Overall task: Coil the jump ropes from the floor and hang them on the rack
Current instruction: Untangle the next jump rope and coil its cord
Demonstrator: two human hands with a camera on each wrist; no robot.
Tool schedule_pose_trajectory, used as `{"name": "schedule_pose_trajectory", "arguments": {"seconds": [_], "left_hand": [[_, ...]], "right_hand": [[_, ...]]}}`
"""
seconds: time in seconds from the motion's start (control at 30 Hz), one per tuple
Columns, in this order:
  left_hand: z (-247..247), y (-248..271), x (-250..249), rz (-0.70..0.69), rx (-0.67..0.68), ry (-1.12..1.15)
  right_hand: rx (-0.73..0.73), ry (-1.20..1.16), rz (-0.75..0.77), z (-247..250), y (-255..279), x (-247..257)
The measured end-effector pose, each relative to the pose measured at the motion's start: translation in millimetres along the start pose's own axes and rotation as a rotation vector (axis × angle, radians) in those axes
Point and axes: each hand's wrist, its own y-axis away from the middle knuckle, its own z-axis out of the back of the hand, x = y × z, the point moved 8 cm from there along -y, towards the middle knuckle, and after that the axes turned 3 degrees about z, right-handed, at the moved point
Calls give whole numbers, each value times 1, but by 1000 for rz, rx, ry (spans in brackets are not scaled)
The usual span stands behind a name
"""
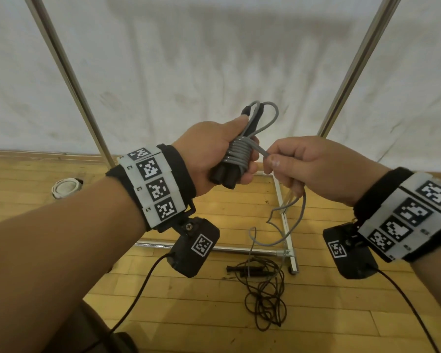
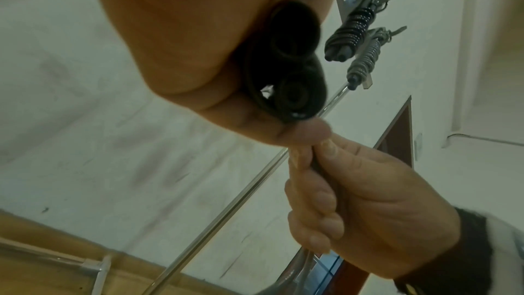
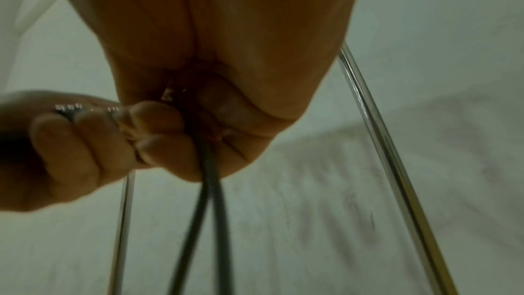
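Left hand (image 1: pixel 214 149), centre of the head view: fingers wrapped fully round the two black handles (image 1: pixel 223 178) of a grey jump rope (image 1: pixel 239 152). The rope is wound in tight turns about the handles, with loops standing up above the fist. In the left wrist view the two handle butts (image 2: pixel 286 62) protrude below the palm.

Right hand (image 1: pixel 313 169), centre right, just beside the left: fingers curled, thumb and forefinger pinching the free length of the grey rope where it leaves the coil. The slack (image 1: pixel 289 220) hangs below this hand in a doubled strand and trails toward the floor. The right wrist view confirms two strands (image 3: pixel 209 221) dropping from the closed fingers.

Second rope: a black jump rope (image 1: pixel 264 289) lies in a loose tangle on the floor, lower centre, handles at its upper left.

Rack (image 1: pixel 69 75): two metal uprights, upper left and upper right, with base bars on the floor near the tangled rope. The left wrist view shows coiled ropes (image 2: pixel 351 30) hanging at upper right of the frame.

Surface and room: wooden plank floor (image 1: pixel 201 314); white sheet (image 1: pixel 214 59) behind the rack; a white round fitting (image 1: pixel 66 187) in the floor at left.
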Motion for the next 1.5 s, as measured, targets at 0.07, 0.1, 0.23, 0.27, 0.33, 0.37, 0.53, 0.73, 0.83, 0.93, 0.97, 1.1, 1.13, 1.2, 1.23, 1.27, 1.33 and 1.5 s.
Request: {"name": "schedule_pose_trajectory", "arguments": {"seconds": [0.07, 0.1, 0.23, 0.27, 0.33, 0.37, 0.53, 0.73, 0.83, 0.93, 0.97, 1.1, 1.13, 1.2, 1.23, 1.27, 1.33, 1.5], "left_hand": [[-2, 2, -2, 1, 56, -5], [-4, 3, -1, 9, 90, -18], [-14, 8, 9, 51, 227, -105], [-16, 9, 12, 57, 253, -131], [-19, 8, 17, 82, 295, -178], [-20, 8, 21, 106, 314, -207], [-37, 21, 51, 309, 594, -498], [-32, 22, 91, 479, 574, -1082], [-17, 12, 96, 486, 437, -1138], [6, -2, 92, 467, 254, -1068], [14, -6, 89, 455, 194, -1021], [42, -21, 58, 266, -16, -740], [46, -22, 50, 221, -34, -659], [45, -20, 39, 181, 14, -494], [42, -18, 37, 182, 57, -409], [38, -16, 36, 193, 87, -326], [34, -14, 36, 208, 102, -202], [29, -11, 31, 160, 75, -159]], "right_hand": [[51, 28, 10, -1, -1, -3], [72, 21, 5, -2, 0, -6], [117, 13, -18, -18, -1, -21], [121, 2, -24, -22, -2, -24], [99, 6, -42, -26, -2, -32], [88, 21, -49, -28, -1, -35], [55, 127, -23, -28, 1, -47], [48, 316, 67, -28, -1, -26], [10, 408, 140, -25, -2, -1], [7, 551, 172, -26, 2, 17], [18, 574, 160, -26, 3, 20], [21, 520, 77, -23, 5, 14], [3, 491, 53, -20, 4, 10], [-42, 446, -8, -13, 1, 0], [-55, 426, -32, -10, 1, -6], [-58, 403, -52, -9, 1, -10], [-56, 349, -87, -10, 1, -18], [-134, 327, -137, -11, 2, -23]]}}
